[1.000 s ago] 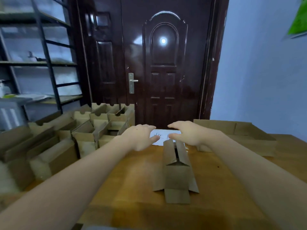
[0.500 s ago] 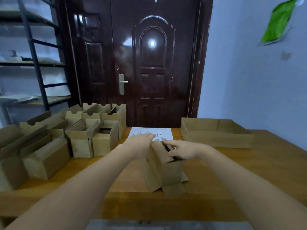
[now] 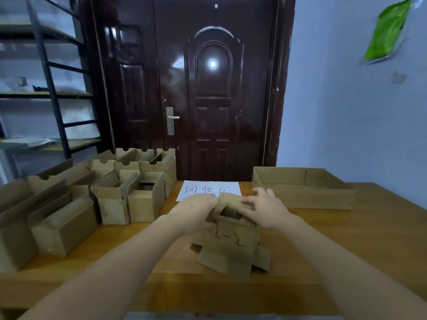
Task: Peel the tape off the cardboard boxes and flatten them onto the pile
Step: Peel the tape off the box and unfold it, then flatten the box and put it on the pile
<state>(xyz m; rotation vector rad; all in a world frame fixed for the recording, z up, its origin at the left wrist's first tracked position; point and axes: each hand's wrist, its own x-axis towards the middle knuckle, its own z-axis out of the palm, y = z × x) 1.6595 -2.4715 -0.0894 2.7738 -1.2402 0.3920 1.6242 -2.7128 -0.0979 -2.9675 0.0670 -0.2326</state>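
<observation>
A small cardboard box (image 3: 231,248) stands on end in the middle of the wooden table (image 3: 346,239), its lower flaps splayed out and a black scribble on its front. My left hand (image 3: 196,211) grips the top left flap. My right hand (image 3: 265,211) holds the top right flap, fingers curled over its edge. The top of the box is partly open, with a dark gap between the flaps. Any tape is too small to make out.
Several open cardboard boxes (image 3: 129,197) crowd the table's left side. A white sheet with handwritten characters (image 3: 210,189) lies behind the box. A shallow cardboard tray (image 3: 302,188) sits at the back right. A dark door and metal shelving stand beyond.
The box went from lying flat to standing on end. Both hands came back from the far side and took hold of its top flaps.
</observation>
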